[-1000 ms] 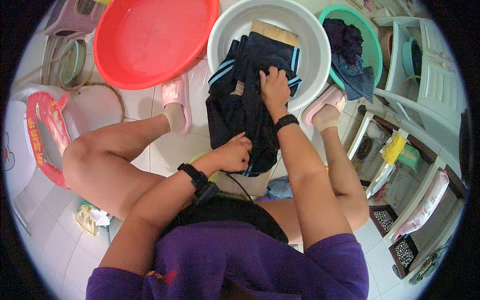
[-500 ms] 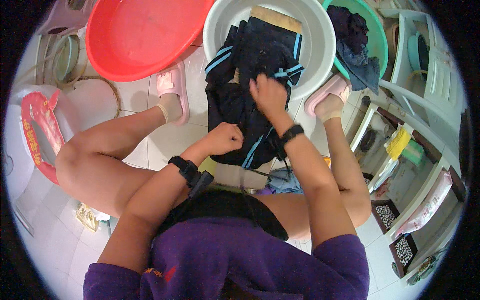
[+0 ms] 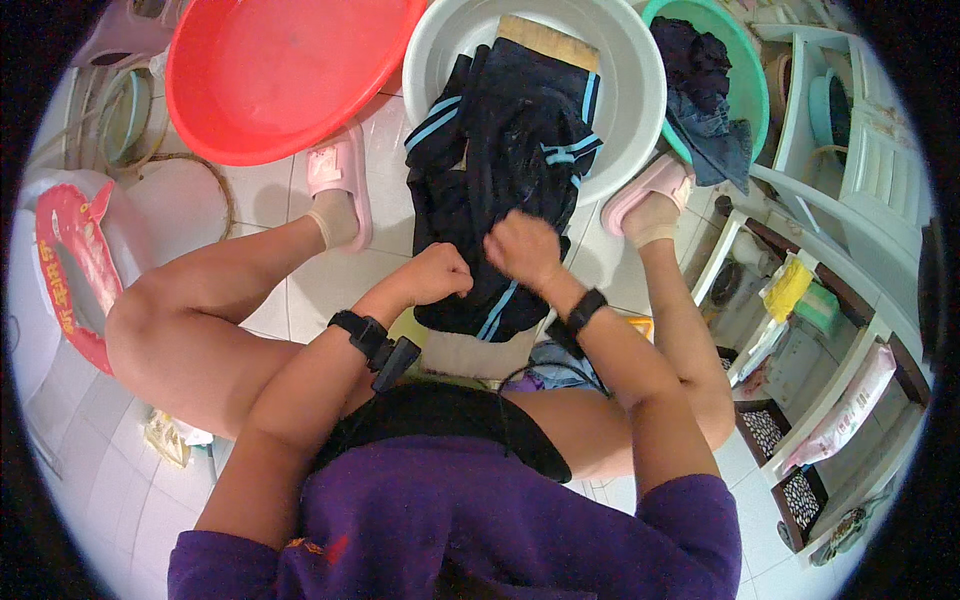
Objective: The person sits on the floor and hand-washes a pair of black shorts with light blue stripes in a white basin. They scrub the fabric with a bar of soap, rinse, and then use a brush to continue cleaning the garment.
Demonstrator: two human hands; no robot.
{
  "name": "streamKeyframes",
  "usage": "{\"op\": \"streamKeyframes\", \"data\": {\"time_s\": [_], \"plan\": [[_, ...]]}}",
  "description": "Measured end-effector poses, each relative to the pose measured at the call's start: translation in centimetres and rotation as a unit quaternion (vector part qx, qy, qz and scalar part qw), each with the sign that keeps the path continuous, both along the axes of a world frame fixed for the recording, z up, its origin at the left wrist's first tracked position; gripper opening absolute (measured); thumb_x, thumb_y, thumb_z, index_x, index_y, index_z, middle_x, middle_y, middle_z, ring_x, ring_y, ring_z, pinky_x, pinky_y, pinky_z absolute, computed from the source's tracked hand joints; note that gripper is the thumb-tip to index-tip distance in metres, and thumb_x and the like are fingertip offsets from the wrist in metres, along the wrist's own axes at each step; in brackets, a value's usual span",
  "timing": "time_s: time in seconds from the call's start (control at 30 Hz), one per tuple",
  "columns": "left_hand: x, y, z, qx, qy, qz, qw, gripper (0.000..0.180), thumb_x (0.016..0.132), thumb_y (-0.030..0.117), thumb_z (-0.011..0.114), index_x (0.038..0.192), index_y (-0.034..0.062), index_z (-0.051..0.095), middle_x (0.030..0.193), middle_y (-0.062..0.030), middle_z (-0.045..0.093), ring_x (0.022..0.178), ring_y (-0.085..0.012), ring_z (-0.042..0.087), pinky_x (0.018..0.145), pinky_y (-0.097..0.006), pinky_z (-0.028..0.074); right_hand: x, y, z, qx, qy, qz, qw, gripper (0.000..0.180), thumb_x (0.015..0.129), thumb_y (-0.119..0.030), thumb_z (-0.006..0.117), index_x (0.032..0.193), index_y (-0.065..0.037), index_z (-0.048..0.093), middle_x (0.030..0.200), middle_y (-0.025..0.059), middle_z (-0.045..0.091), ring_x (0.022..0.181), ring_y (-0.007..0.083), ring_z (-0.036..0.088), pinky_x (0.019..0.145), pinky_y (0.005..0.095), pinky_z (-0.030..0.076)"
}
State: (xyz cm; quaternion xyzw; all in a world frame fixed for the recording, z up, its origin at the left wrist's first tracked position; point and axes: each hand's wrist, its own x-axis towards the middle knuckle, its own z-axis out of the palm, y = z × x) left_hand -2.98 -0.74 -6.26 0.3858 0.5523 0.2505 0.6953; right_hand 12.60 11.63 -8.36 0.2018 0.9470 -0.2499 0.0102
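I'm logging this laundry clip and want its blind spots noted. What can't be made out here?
Head view only:
- Washboard: mostly covered by the dark garment.
- White basin: water inside hidden by the garment.
- Left hand and right hand: fists closed on the cloth, fingertips hidden.
- Green basin: top cut off by the picture's edge.

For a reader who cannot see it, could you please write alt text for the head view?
Seen from above, a seated person's left hand and right hand, both closed, grip a wet dark navy garment with light blue stripes draped over a wooden washboard in a white plastic basin. A red plastic basin sits left, a green one right.
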Motion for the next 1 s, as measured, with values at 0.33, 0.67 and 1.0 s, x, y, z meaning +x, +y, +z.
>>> {"op": "streamKeyframes", "data": {"time_s": [0.33,0.67,1.0], "plan": [[-1.0,2.0,1.9,-0.109,0.093,0.001,0.990,0.040,0.079,0.030,0.062,0.059,-0.0040,0.058,0.061,-0.0149,0.061,0.055,-0.0264,0.056,0.055,-0.036,0.042,-3.7,9.2,0.2,-0.049,-0.084,-0.361,0.927,0.040,0.081,-0.046,0.059,0.085,-0.006,0.053,0.077,0.0170,0.063,0.075,0.0374,0.061,0.065,0.0471,0.047],[1.7,2.0,4.9,0.185,0.219,-0.148,0.947,0.044,0.072,0.012,0.061,0.115,0.0092,0.052,0.087,-0.0208,0.062,0.086,-0.0381,0.060,0.087,-0.048,0.044,-11.7,6.6,2.7,0.040,-0.224,-0.124,0.966,0.056,0.075,-0.033,0.066,0.118,-0.006,0.045,0.103,0.0234,0.054,0.086,0.0391,0.062,0.074,0.0423,0.052],[0.6,1.8,4.8,0.170,0.098,0.204,0.959,0.046,0.065,0.006,0.062,0.110,0.0079,0.054,0.098,-0.0139,0.060,0.092,-0.0307,0.059,0.094,-0.038,0.040,-4.1,16.2,7.4,-0.445,-0.025,-0.344,0.827,0.030,0.070,-0.009,0.054,0.098,0.001,0.059,0.075,0.0079,0.061,0.067,0.0215,0.061,0.061,0.0323,0.049]]}}
